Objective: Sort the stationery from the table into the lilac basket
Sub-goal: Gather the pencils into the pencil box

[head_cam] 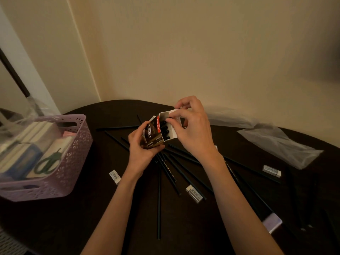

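Much is lost in the dim light. Basket contents are blurred behind clear plastic wrap at the desk's left edge; only green-handled scissors, a blue box and pale flat packs can be made out. The lilac basket itself is cut off by the frame at left. Print on the pen box is too small to read, apart from a red strip. Dark pencils merge w/ the dark desk, so an exact count can't be given; approx. a dozen are seen, fanned out under and around the forearms, more toward the right edge.

Counted: 1 basket, 1 pen box, 3 small white erasers – one near the front-left of the pencil fan, one at the centre front, one toward the right edge – and 1 pale lilac block near the front-right, its kind unclear. 2 clear plastic bags lie along the back-right edge by the wall.

The box is held above the desk's middle, open end up, black pen caps showing inside. It is gripped at its lower part by the left hand, fingers curled round. Its white top flap is pinched by the right hand betw. thumb and fingertips. The pencils beneath are partly hidden by both hands and arms.
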Available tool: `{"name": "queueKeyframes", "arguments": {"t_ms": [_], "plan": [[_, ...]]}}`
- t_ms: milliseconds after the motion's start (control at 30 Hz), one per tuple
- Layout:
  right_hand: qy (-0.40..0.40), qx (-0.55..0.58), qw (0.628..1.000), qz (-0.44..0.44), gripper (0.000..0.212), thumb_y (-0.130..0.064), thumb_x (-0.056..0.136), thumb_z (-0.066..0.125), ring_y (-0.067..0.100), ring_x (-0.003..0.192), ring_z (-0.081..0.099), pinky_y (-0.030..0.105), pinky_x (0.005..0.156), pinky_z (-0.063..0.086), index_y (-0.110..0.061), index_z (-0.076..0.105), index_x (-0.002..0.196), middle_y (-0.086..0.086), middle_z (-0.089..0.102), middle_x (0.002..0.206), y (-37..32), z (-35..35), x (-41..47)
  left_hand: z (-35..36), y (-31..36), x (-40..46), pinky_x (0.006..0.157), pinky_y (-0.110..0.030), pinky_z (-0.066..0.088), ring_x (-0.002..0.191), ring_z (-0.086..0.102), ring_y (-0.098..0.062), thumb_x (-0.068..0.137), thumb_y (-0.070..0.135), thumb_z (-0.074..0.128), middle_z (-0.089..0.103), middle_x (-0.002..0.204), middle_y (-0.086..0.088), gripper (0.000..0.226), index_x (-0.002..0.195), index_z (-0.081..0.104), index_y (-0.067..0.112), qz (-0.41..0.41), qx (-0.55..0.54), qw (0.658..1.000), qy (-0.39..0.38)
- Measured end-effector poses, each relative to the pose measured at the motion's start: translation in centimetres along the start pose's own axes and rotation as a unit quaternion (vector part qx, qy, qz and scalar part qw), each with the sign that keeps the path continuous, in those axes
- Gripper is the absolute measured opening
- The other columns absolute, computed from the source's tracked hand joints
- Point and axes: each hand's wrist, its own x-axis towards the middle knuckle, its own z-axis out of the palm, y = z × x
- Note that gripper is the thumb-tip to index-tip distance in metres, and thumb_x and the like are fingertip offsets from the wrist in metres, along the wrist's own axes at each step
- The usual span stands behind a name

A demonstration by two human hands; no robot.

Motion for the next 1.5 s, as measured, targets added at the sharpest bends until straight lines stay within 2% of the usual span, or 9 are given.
{"name": "queueKeyframes", "arguments": {"t_ms": [200,333,500,667,1033,1200,1333,1433,1500], "plan": [[-0.013,-0.003,1.000,0.010,0.011,-0.024,0.082,0.073,0.002,0.099,0.042,0.007,0.071,0.038,-0.014,0.075,0.089,0.001,0.051,0.110,0.2,0.1,0.0,0.2,-0.2,-0.2,0.103,-0.045,0.046,0.127,0.044,-0.028,0.067,0.002,0.082,0.033,0.135,-0.001,0.086,0.130,0.046,0.047,0.007,-0.004,1.000,-0.007],[-0.017,-0.008,1.000,0.020,0.012,-0.026,0.083,0.072,0.001,0.095,0.043,0.009,0.066,0.039,-0.018,0.076,0.091,-0.003,0.050,0.109,0.4,0.2,-0.1,0.2,-0.4,-0.3,0.103,-0.048,0.046,0.129,0.041,-0.032,0.063,0.013,0.081,0.034,0.132,0.005,0.084,0.129,0.046,0.051,0.014,-0.003,1.000,-0.007],[-0.011,0.011,1.000,0.024,0.012,-0.023,0.083,0.072,-0.001,0.090,0.046,0.007,0.068,0.039,-0.017,0.075,0.093,-0.004,0.051,0.106,0.5,0.4,-0.3,0.4,-0.4,-0.4,0.104,-0.048,0.045,0.129,0.040,-0.030,0.064,0.011,0.082,0.032,0.135,-0.002,0.083,0.128,0.046,0.050,0.016,0.003,1.000,-0.001],[-0.045,0.011,0.999,0.012,0.008,-0.016,0.084,0.072,0.000,0.088,0.048,0.021,0.074,0.050,-0.015,0.075,0.091,-0.002,0.051,0.109,0.7,1.0,-0.6,0.6,0.0,-0.6,0.104,-0.041,0.046,0.129,0.040,-0.022,0.066,0.004,0.084,0.034,0.136,-0.007,0.082,0.132,0.047,0.036,0.027,0.013,0.999,-0.011],[-0.074,0.026,0.997,0.023,0.014,-0.012,0.086,0.068,0.009,0.098,0.056,0.021,0.088,0.045,-0.011,0.074,0.098,0.000,0.059,0.106,0.6,1.1,-0.6,0.7,0.2,-0.6,0.098,-0.049,0.049,0.123,0.049,-0.027,0.057,0.030,0.086,0.045,0.129,0.000,0.079,0.126,0.049,0.043,0.026,-0.005,0.999,-0.029],[-0.048,0.061,0.997,0.002,0.013,-0.010,0.087,0.067,0.012,0.100,0.061,0.032,0.091,0.052,-0.009,0.074,0.097,0.002,0.066,0.107,0.5,0.7,-0.6,0.6,0.5,-0.6,0.095,-0.047,0.052,0.115,0.055,-0.019,0.062,0.011,0.084,0.050,0.125,0.002,0.076,0.125,0.050,0.035,0.020,-0.029,0.999,-0.025],[-0.029,0.061,0.998,-0.013,0.015,-0.016,0.089,0.064,0.010,0.101,0.061,0.032,0.088,0.052,-0.012,0.074,0.100,-0.001,0.066,0.111,0.7,0.6,-0.6,0.4,0.6,-0.5,0.090,-0.036,0.055,0.115,0.056,-0.020,0.066,0.001,0.082,0.051,0.127,0.000,0.076,0.128,0.048,0.028,0.009,-0.032,0.999,-0.021],[-0.060,0.048,0.997,-0.015,0.017,-0.022,0.092,0.061,0.008,0.099,0.059,0.033,0.083,0.053,-0.016,0.073,0.103,-0.004,0.064,0.110,0.8,0.7,-0.5,0.4,0.8,-0.6,0.079,-0.018,0.053,0.106,0.059,-0.005,0.068,-0.010,0.077,0.052,0.123,-0.001,0.074,0.128,0.047,0.021,0.007,-0.034,0.999,-0.019],[-0.088,0.046,0.995,-0.016,0.019,-0.022,0.094,0.059,0.007,0.101,0.058,0.033,0.084,0.052,-0.016,0.072,0.107,-0.004,0.062,0.111,0.9,0.7,-0.4,0.4,1.0,-0.5,0.076,-0.014,0.051,0.098,0.059,0.004,0.068,-0.014,0.074,0.053,0.120,-0.002,0.074,0.129,0.046,0.017,0.004,-0.034,0.999,-0.018]]}}
